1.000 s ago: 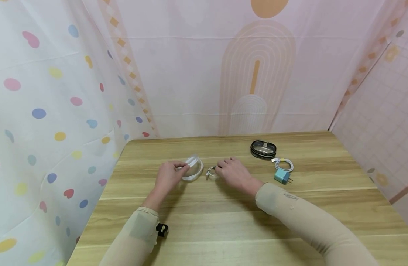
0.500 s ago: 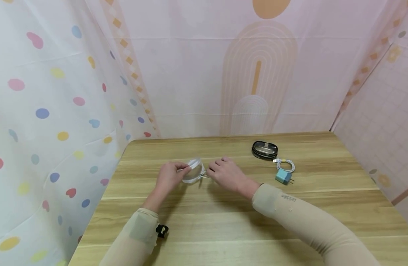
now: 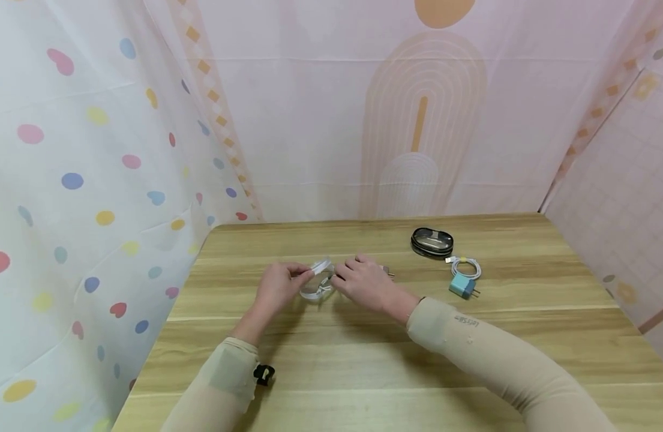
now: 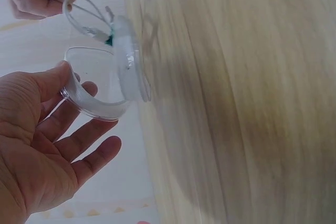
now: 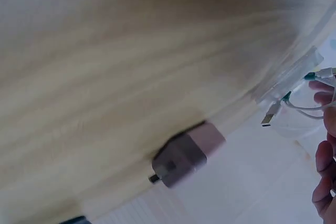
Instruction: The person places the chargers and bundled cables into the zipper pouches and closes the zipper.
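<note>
My left hand [image 3: 276,287] pinches the rim of a clear plastic ring [image 4: 97,109] with a whitish band, held tilted at the tabletop. In the left wrist view its thumb presses the rim and the other fingers spread behind. Beside it, my right hand [image 3: 363,281] pinches a small looped white USB cable [image 5: 310,109] with green ties. The cable's plug end [image 5: 271,115] hangs at the ring's opening; the head view cannot tell how far inside it lies. Behind the right hand, a pinkish plug adapter [image 5: 190,153] with a dark end lies on the table.
On the wooden table [image 3: 320,372], a black coiled cable [image 3: 431,242] lies at the back right. Nearer are a white coiled cable [image 3: 465,268] with a yellow tie and a turquoise plug adapter [image 3: 463,286]. Patterned curtains [image 3: 309,120] hang behind and at both sides.
My right hand has moved left with the white USB cable, bringing it to the clear plastic ring. The pinkish adapter has come into sight behind it. The left hand keeps its pinch.
</note>
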Demonstrator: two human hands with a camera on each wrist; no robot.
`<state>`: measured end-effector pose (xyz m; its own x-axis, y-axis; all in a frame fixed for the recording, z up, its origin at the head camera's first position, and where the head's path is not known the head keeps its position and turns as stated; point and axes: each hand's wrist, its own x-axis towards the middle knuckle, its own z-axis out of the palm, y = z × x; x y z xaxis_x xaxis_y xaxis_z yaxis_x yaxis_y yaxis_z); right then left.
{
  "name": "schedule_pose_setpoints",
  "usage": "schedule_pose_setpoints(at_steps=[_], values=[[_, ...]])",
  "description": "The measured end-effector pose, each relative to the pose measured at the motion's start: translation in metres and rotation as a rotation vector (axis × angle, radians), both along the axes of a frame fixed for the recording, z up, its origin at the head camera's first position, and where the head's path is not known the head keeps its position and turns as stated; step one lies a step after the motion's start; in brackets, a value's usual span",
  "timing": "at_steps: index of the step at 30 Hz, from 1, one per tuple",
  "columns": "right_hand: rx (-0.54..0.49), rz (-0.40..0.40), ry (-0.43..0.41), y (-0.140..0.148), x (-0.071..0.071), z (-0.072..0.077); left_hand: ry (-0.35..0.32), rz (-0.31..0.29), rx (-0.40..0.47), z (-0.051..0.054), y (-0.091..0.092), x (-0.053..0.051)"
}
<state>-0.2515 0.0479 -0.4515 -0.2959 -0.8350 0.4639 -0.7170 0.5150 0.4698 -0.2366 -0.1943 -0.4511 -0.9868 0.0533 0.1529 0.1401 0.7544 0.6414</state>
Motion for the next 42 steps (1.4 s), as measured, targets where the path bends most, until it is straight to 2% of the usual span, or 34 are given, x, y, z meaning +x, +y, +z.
schedule_pose_setpoints(at_steps=[5,8,11,14,16,18,23,25,26,28,33,37,40,42], values=[[-0.052,0.006,-0.121,-0.005,-0.001,-0.009,-0.026,-0.007,0.0,0.002,0.002,0.002],[-0.108,0.046,-0.164,-0.009,-0.004,-0.015,-0.036,-0.008,-0.002,0.003,0.004,0.002],[-0.106,0.116,-0.131,-0.009,-0.007,-0.019,-0.046,-0.007,0.007,0.003,0.004,0.002],[-0.038,0.177,-0.049,-0.008,-0.01,-0.02,-0.049,-0.009,0.009,0.004,0.003,0.003],[0.008,0.188,-0.034,-0.006,-0.011,-0.019,-0.046,-0.009,0.006,0.004,0.002,0.003],[0.028,0.17,-0.103,-0.005,-0.011,-0.019,-0.041,-0.011,0.0,0.003,0.002,0.003],[-0.006,0.114,-0.487,-0.004,-0.011,-0.02,-0.039,-0.014,-0.015,0.002,0.002,0.003],[0.001,0.12,-0.577,-0.004,-0.011,-0.022,-0.042,-0.014,-0.017,0.002,0.002,0.003],[0.012,0.123,-0.592,-0.004,-0.011,-0.023,-0.041,-0.014,-0.019,0.002,0.002,0.003],[0.038,0.125,-0.571,-0.004,-0.01,-0.024,-0.037,-0.016,-0.022,0.001,0.002,0.002],[0.138,0.072,-0.392,-0.01,-0.008,-0.03,-0.02,-0.029,-0.019,0.001,0.003,0.002],[0.217,0.043,-0.284,-0.017,-0.007,-0.031,-0.01,-0.033,-0.016,0.001,0.002,0.002],[0.255,0.048,-0.168,-0.018,-0.004,-0.028,-0.009,-0.033,-0.013,0.0,0.001,0.002],[0.241,0.062,-0.067,-0.017,-0.003,-0.024,-0.008,-0.034,-0.006,0.0,0.0,0.002]])
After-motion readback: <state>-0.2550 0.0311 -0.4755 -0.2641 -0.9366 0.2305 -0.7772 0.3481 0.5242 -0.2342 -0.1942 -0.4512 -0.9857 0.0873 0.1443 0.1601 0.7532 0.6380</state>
